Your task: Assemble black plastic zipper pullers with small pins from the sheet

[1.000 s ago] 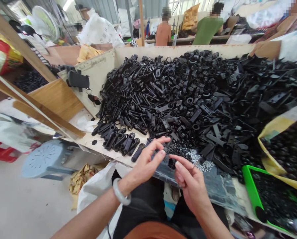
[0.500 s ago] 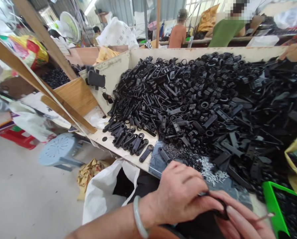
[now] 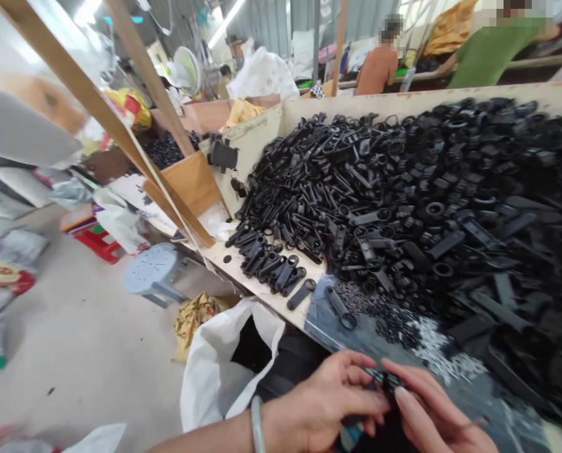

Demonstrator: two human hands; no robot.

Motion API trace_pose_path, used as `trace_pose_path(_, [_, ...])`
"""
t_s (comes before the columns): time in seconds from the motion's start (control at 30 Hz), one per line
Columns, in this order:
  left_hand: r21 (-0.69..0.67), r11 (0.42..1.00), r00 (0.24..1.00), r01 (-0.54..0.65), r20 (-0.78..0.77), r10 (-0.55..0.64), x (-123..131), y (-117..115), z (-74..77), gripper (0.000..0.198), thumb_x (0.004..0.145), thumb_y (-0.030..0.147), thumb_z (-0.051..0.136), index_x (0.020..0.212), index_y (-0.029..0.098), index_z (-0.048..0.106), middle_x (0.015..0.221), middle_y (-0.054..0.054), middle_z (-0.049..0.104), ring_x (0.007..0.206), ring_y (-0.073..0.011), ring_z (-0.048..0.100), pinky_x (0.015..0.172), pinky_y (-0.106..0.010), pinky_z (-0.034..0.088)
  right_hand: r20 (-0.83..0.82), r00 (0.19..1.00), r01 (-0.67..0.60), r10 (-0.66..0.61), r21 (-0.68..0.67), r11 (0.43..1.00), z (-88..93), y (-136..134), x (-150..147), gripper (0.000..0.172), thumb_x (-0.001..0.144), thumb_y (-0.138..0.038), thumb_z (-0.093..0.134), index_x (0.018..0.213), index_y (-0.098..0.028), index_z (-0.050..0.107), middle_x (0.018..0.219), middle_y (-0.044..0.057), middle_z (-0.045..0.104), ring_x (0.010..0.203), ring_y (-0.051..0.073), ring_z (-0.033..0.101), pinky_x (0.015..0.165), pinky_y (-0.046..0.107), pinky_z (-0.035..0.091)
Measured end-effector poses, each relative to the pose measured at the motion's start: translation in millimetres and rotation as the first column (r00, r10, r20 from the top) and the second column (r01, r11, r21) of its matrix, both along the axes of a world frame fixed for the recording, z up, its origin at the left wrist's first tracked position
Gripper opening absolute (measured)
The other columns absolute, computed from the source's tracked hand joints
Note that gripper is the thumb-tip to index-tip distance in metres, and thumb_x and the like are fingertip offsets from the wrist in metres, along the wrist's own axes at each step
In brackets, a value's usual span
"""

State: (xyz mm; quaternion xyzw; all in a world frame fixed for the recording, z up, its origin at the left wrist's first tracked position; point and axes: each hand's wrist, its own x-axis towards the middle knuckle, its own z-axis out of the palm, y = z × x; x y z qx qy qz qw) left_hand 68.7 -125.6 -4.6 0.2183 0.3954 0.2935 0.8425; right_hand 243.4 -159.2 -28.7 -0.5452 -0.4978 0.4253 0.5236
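My left hand (image 3: 330, 393), with a pale bangle (image 3: 257, 425) at the wrist, is closed around a small black part (image 3: 385, 379) near the bottom of the view. My right hand (image 3: 432, 409) pinches the same part from the other side; a thin stick-like item shows beside its fingers. Just beyond the hands, a black piece with a ring end (image 3: 341, 307) lies on the dark mat (image 3: 321, 309). Small silver pins (image 3: 439, 352) are heaped to its right. Similar black pieces (image 3: 281, 270) lie in a row on the pale board.
A large pile of black parts (image 3: 366, 182) fills the bin behind. An open white sack (image 3: 210, 365) stands below the table edge, left of my hands. Farther left are a blue stool (image 3: 153, 267) and slanted wooden posts (image 3: 97, 113). Two people sit in the background.
The view has swung left, so the scene sits farther right. My hands have lowered slightly, and the fingers of my left hand have shifted around the black part.
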Motion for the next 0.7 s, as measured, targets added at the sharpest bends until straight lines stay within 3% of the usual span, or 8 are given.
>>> trace_pose_path(0.13, [0.034, 0.999, 0.996, 0.021, -0.088, -0.018, -3.4, 3.7, 10.5, 0.045, 0.070, 0.033, 0.086, 0.101, 0.012, 0.062, 0.081, -0.005, 0.068, 0.069, -0.0111, 0.062, 0.060, -0.020, 0.043, 0.208, 0.975, 0.062, -0.083, 0.105, 0.992, 22.0, -1.4, -3.8, 0.025, 0.090, -0.032, 0.074, 0.113, -0.027, 0.080, 0.101, 0.006, 0.072, 0.054, 0.009, 0.059, 0.051, 0.019, 0.054])
trace_pose_path(0.3, [0.320, 0.936, 0.962, 0.150, -0.267, -0.063, -4.4, 8.9, 6.7, 0.034, 0.083, 0.023, 0.070, 0.115, 0.017, 0.061, 0.102, -0.007, 0.071, 0.084, -0.0161, 0.066, 0.068, -0.026, 0.050, 0.484, 0.874, -0.033, -0.053, 0.167, 0.985, 24.9, -2.0, -1.1, 0.033, 0.093, -0.027, 0.071, 0.126, -0.024, 0.073, 0.102, 0.007, 0.072, 0.047, 0.007, 0.050, 0.048, 0.021, 0.052])
trace_pose_path(0.47, [0.479, 0.838, 0.904, 0.260, -0.426, -0.037, -6.4, 6.5, 3.5, 0.033, 0.085, 0.011, 0.060, 0.117, 0.018, 0.065, 0.119, -0.008, 0.072, 0.113, -0.0218, 0.065, 0.102, -0.034, 0.049, 0.627, 0.775, -0.116, -0.078, 0.263, 0.958, 24.6, -4.4, -2.5, 0.024, 0.097, -0.025, 0.066, 0.120, -0.022, 0.073, 0.105, 0.009, 0.073, 0.051, 0.009, 0.058, 0.055, 0.023, 0.058])
trace_pose_path(0.57, [0.491, 0.817, 0.871, 0.303, -0.490, -0.028, -7.3, 5.8, 3.6, 0.036, 0.085, 0.010, 0.057, 0.119, 0.020, 0.066, 0.118, -0.007, 0.073, 0.113, -0.0220, 0.066, 0.105, -0.035, 0.048, 0.656, 0.747, -0.156, -0.104, 0.325, 0.933, 28.9, -4.1, -4.8, 0.025, 0.098, -0.023, 0.065, 0.121, -0.024, 0.073, 0.102, 0.009, 0.074, 0.069, 0.015, 0.072, 0.066, 0.025, 0.063])
trace_pose_path(0.7, [0.499, 0.806, 0.866, 0.319, -0.500, -0.033, -6.5, 5.1, 4.3, 0.038, 0.084, 0.010, 0.056, 0.119, 0.020, 0.067, 0.117, -0.005, 0.074, 0.111, -0.0209, 0.066, 0.103, -0.032, 0.049, 0.640, 0.761, -0.154, -0.111, 0.344, 0.926, 29.8, -4.2, -7.0, 0.027, 0.097, -0.020, 0.067, 0.122, -0.024, 0.074, 0.102, 0.009, 0.074, 0.081, 0.017, 0.076, 0.070, 0.024, 0.064])
